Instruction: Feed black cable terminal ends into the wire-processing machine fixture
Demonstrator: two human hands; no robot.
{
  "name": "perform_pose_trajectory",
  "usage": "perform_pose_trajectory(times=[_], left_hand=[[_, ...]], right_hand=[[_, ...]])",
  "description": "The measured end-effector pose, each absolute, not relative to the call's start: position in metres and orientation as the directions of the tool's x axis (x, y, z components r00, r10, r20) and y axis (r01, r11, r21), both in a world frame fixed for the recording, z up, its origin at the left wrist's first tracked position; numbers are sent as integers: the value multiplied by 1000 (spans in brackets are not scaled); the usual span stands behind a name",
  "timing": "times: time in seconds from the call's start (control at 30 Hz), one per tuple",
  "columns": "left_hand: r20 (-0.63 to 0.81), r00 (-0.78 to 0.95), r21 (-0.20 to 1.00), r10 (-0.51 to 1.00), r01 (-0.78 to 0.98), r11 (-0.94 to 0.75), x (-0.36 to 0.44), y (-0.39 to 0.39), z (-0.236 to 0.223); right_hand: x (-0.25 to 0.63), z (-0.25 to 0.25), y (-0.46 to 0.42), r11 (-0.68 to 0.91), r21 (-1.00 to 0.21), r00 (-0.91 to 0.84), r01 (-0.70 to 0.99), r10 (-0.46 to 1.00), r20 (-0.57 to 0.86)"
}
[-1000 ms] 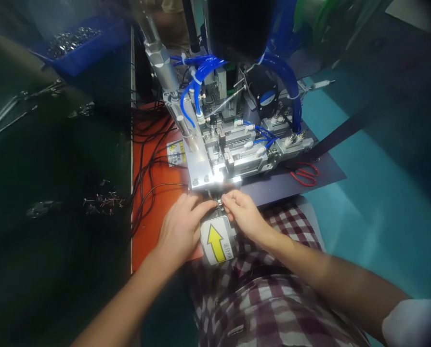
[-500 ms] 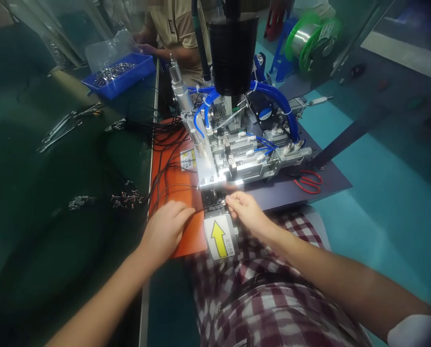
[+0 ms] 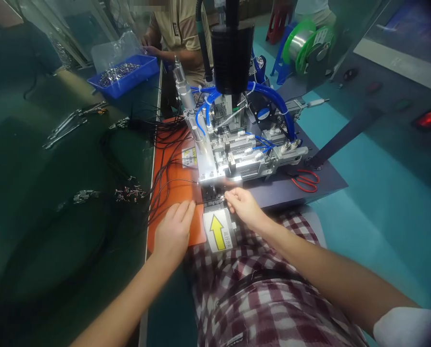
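At the front of a silver machine (image 3: 244, 168), my right hand (image 3: 244, 207) pinches a small shiny metal connector (image 3: 223, 197) at the end of a black cable (image 3: 210, 201). My left hand (image 3: 174, 229) rests over the orange mat (image 3: 197, 224), its fingers pressed together on that same cable just left of the machine's track. The cable runs nearly straight between both hands, across the dark track. Below the track sits a white plate with a yellow arrow (image 3: 217, 233). My fingertips partly cover the connector.
Other black cables (image 3: 161, 185) trail over the mat to the dark table, where wire ends (image 3: 128, 193) and metal parts (image 3: 67, 123) lie. A blue tray (image 3: 128, 77) holds small metal pieces. Red-handled pliers (image 3: 305, 180) lie right of the machine. Another person (image 3: 182, 29) sits behind it.
My left hand has moved left from the connector along the cable, onto the mat. My right hand has stayed at the track with the connector. The camera view has shifted.
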State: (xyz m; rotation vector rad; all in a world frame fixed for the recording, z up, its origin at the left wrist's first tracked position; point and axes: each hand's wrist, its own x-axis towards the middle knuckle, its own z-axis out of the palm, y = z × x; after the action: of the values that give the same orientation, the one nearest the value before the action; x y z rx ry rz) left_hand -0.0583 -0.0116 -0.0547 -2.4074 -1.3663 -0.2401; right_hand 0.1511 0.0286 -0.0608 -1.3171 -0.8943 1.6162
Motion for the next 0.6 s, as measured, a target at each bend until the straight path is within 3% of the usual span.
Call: perform_pose_trajectory(times=[0.3,0.6], left_hand=[[340,458,-122,821,887,-445,-60,-9,-59],[343,403,126,849,876,-466,-67,24,-53]], right_hand=[[171,-79,23,-499,-824,-79,-268,864,-498],[219,-113,-40,-598,-782,-12,-176,795,-606]])
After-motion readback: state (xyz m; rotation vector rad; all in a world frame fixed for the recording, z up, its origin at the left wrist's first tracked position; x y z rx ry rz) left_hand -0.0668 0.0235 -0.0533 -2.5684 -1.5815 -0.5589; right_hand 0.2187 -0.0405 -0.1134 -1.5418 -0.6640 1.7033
